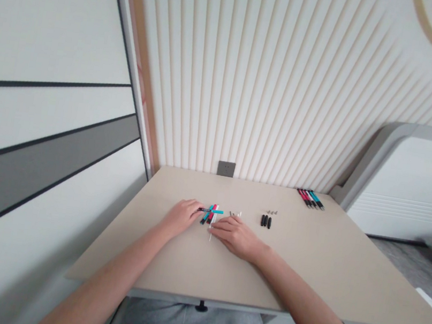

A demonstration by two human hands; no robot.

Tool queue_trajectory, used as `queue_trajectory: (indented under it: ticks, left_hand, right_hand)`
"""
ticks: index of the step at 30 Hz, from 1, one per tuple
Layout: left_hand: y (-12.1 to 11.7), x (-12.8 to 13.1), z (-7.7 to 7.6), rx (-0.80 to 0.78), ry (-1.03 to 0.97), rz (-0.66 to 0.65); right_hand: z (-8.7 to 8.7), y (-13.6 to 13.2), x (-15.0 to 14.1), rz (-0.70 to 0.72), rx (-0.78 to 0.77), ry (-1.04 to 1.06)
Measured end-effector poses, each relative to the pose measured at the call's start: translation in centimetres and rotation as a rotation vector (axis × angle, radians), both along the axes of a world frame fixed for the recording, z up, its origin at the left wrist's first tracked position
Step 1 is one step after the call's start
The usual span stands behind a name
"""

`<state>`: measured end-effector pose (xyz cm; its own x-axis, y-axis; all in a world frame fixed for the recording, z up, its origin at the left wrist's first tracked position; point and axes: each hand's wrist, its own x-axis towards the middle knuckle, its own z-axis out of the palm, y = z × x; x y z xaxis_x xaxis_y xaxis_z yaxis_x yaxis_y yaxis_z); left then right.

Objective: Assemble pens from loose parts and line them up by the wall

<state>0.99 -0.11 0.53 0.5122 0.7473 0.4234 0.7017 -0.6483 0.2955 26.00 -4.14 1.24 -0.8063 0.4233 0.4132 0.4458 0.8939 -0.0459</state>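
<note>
The left hand [181, 217] holds a black pen [204, 209] in a narrow grip, while the right hand's [236, 236] fingers touch a white pen [211, 227], its grip unclear, both pens lying on the tabletop [348, 257].

Teal, pink and black pens [207, 215]

The left hand [181, 217] hides one end of the crossed pens [208, 214], and the right hand [235, 236] hides part of a white stick [211, 231]. The pale pieces [235, 214] and grey bits [271, 212] on the desk [345, 273] are too small to identify. The bottom edge cuts off both forearms [99, 291].
</note>
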Motion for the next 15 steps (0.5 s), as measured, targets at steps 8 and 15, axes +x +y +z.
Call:
queue_trajectory:
  ticks: [8, 15]
  left_hand:
    - [-0.1, 0.1, 0.2, -0.006, 0.022, -0.020]
    - [0.0, 0.1, 0.0, 0.007, 0.014, -0.030]
  right_hand:
    - [-0.7, 0.5, -0.1, 0.051, 0.020, -0.006]
    - [-0.2, 1.3, -0.5, 0.097, 0.134, -0.080]
